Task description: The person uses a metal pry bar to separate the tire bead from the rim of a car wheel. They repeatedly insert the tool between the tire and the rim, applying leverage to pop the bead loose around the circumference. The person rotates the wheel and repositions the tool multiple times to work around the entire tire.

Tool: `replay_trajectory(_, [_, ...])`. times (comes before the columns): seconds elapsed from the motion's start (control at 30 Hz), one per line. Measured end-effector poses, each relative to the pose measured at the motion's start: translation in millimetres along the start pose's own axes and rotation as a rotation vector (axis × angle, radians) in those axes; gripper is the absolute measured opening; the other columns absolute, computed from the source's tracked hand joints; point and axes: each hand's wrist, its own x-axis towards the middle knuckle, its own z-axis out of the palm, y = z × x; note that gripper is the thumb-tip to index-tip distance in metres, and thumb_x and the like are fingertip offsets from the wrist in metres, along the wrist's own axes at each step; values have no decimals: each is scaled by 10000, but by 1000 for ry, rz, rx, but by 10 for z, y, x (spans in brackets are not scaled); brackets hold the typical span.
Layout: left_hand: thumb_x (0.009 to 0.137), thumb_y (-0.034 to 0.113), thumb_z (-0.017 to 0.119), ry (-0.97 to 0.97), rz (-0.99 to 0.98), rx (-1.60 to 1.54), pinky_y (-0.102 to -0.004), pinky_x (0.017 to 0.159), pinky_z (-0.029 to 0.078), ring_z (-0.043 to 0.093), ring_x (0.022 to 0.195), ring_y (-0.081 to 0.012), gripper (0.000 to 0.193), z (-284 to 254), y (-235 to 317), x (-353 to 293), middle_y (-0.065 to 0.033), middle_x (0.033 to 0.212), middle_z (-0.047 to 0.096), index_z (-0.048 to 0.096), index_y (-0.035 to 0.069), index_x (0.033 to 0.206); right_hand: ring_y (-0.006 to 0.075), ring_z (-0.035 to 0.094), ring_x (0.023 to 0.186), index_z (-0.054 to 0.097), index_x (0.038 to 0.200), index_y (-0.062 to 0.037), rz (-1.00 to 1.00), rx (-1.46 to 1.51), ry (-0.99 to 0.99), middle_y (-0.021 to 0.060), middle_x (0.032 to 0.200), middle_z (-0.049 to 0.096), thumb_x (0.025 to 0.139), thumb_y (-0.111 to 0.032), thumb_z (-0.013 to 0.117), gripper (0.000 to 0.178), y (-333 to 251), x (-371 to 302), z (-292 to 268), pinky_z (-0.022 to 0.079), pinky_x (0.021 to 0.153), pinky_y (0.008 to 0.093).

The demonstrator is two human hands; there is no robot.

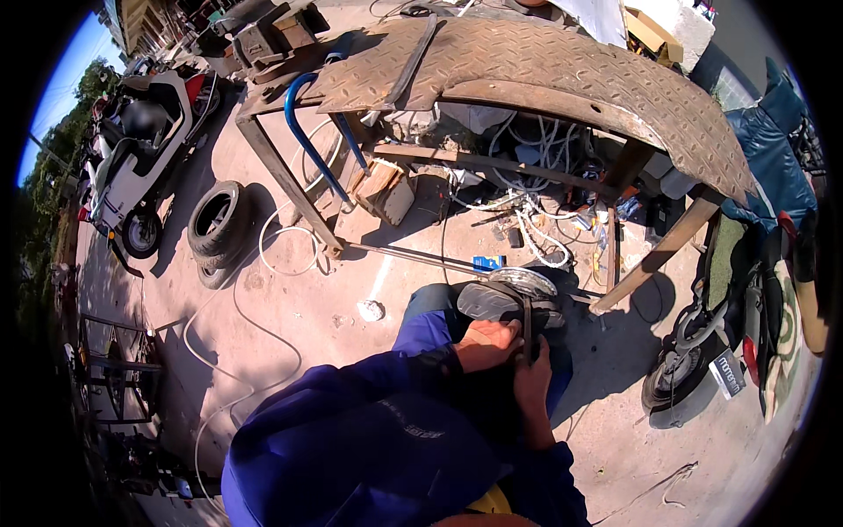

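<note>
A small wheel with a black tire (492,303) and a pale metal rim (524,281) is held upright close to my legs, below the front of the bench. Across its near side stands a narrow dark flat bar (527,318), like a tire lever. My right hand (532,379) is closed round the lower end of this bar. Just left of it, my left hand (488,344) is closed with its fingertips against the bar, close to the tire. The palm side of both hands is hidden.
A bench with a rusty tread-plate top (544,66) spans the far side, with a blue bent tube (303,123) at its left. White rope (537,233) and a wooden block (384,191) lie beneath. Stacked tires (217,220), a white scooter (145,140) and a hose (206,356) are leftward; another scooter's wheel (672,386) is rightward.
</note>
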Motion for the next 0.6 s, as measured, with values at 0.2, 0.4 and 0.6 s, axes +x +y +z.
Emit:
replay_trajectory(0.2, [850,54,764,1109,397,474,-417,771,526,623,941,-332,266,-2906,242,-163,-119,1044,629,651,50,1092,479,663,1165,415,1536,-31,63,-29,-59,306,1226,691,943,-107,652,643,-58,-36,-12,507,1004,482])
replay_trajectory(0.4, [970,387,685,710,-136,769,-494,845,545,682,969,-416,400,-4044,-237,337,-220,1016,692,694,-11,1017,480,674,1138,414,1527,-2,-22,-2,-18,317,1182,695,912,-109,667,674,-8,67,87,525,966,477])
replay_trajectory(0.6, [967,222,674,611,121,880,-473,804,563,693,939,-434,257,-4347,-762,521,-236,978,705,627,-5,1076,454,676,1123,403,1522,29,21,102,-105,315,1196,681,911,-150,607,669,-165,33,13,517,984,449])
